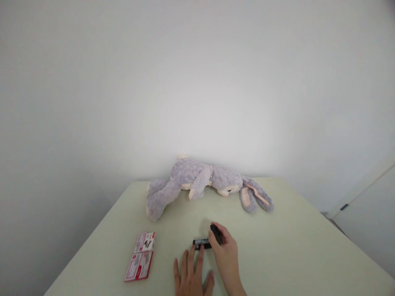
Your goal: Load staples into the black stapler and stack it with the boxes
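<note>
My left hand [191, 273] lies flat on the pale green table [293, 246], fingers spread, with the fingertips touching a small black flat device [202, 243]. My right hand [225, 250] sits just right of it, its fingers closed around a small black object [216, 232] at the device's right end. What the black object is cannot be made out. A grey plush rabbit [200, 181] with long pink-lined ears lies on its side at the far edge of the table.
A red and white opened card package [141, 255] lies flat to the left of my hands. A white wall rises right behind the table. A white cabinet or door [367, 218] stands at the right.
</note>
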Action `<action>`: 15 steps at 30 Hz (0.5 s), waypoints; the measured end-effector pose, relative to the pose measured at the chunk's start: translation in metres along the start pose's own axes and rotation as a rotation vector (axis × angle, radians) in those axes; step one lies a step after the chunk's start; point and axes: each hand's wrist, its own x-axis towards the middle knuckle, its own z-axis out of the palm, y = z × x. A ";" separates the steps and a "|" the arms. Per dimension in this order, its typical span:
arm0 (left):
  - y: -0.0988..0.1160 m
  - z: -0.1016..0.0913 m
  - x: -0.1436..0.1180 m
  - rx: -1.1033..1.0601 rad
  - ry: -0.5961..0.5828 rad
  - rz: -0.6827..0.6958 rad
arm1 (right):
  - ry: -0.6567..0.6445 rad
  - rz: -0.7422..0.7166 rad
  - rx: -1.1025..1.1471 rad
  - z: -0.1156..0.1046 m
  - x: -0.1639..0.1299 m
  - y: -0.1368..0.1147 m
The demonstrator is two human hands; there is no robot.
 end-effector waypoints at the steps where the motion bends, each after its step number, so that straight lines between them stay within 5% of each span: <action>1: 0.001 -0.004 0.002 -0.016 -0.005 -0.001 | 0.042 0.052 0.080 -0.010 0.004 0.003; 5: 0.002 -0.012 0.008 -0.049 -0.016 0.007 | 0.191 0.199 0.289 -0.049 0.017 0.022; 9: -0.003 -0.017 0.011 -0.033 -0.014 0.027 | 0.145 0.421 0.520 -0.080 0.019 0.042; 12: -0.025 -0.025 0.011 -0.003 0.035 0.029 | 0.150 0.482 0.579 -0.103 0.014 0.052; 15: -0.066 -0.042 0.007 0.078 0.120 -0.203 | 0.244 0.496 0.590 -0.127 0.001 0.060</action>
